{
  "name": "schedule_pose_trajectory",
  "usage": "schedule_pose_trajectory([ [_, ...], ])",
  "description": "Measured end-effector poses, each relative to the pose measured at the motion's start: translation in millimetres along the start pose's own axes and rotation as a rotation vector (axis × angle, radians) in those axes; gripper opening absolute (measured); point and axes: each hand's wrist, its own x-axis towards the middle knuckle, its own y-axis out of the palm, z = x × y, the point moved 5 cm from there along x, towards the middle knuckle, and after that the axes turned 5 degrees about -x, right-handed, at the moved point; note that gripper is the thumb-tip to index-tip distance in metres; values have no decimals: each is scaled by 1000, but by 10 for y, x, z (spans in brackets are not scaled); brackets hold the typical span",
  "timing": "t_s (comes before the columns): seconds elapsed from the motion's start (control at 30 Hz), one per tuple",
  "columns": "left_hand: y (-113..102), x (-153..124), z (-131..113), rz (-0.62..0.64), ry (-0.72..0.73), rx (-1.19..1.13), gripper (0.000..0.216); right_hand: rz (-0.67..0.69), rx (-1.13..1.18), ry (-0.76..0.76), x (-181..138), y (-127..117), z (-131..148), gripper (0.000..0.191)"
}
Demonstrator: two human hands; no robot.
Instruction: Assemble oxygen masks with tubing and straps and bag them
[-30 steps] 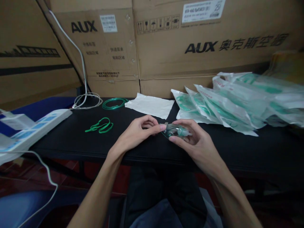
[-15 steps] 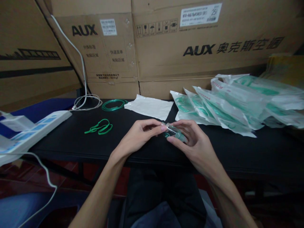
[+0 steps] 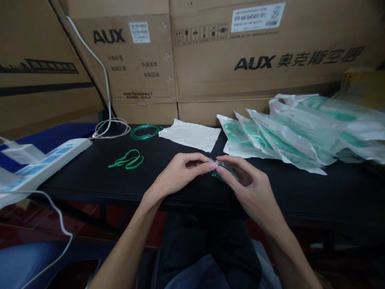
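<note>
A clear, green-tinted oxygen mask (image 3: 214,174) is held between both hands just above the black table, mostly hidden by the fingers. My left hand (image 3: 185,170) pinches its left side, thumb on the near face and fingers behind. Curled around the right side is my right hand (image 3: 251,180), its thumb tip almost meeting the left thumb at a small shiny spot. To the left lies a loose green elastic strap (image 3: 132,160). Behind that rests a coil of green tubing (image 3: 141,137), beside a flat white pouch (image 3: 189,134).
Several sealed packs (image 3: 288,132) with green contents are heaped at the right. A white power strip (image 3: 54,160) with plugs stands at the left, near a coiled white cable (image 3: 112,130). Large cardboard boxes (image 3: 207,84) form a wall behind the black table (image 3: 120,184).
The mask has turned in my hands, so less of it shows. My thumbs have come together at its near side. The strap, tubing and packs lie as before.
</note>
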Motion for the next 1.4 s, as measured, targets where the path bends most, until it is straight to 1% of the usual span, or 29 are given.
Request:
schedule_pose_trajectory([
  [0.2, 6, 7, 12, 39, -26, -14, 31, -19, -19, -7, -3, -8, -6, 19],
  [0.4, 50, 3, 40, 76, -63, -109, 24, -26, -45, 8, -11, -28, 7, 19],
  [0.53, 68, 13, 36, 60, -37, -132, 26, -20, 12, 38, 10, -35, 22, 21],
  [0.67, 51, 28, 30, 35, 10, -170, 27, 63, 175, 155, 44, -16, 8, 32],
  [0.77, 29, 30, 17, 14, 61, -143, 25, 131, 283, 240, 45, 3, -19, 40],
  [0.9, 33, 20, 11, 5, 75, -117, 24, 135, 324, 245, 42, -8, -44, 46],
  [1.07, 42, 15, -5, -13, 78, -98, 22, 129, 332, 258, 50, -20, -81, 60],
  [1.17, 49, 19, -15, -10, 83, -88, 22, 140, 372, 269, 47, -31, -93, 57],
  [1.33, 66, 15, -16, 0, 94, -112, 25, 132, 421, 254, 36, -69, -70, 40],
  [1.4, 71, 10, -13, 6, 104, -120, 25, 122, 434, 249, 39, -79, -58, 36],
])
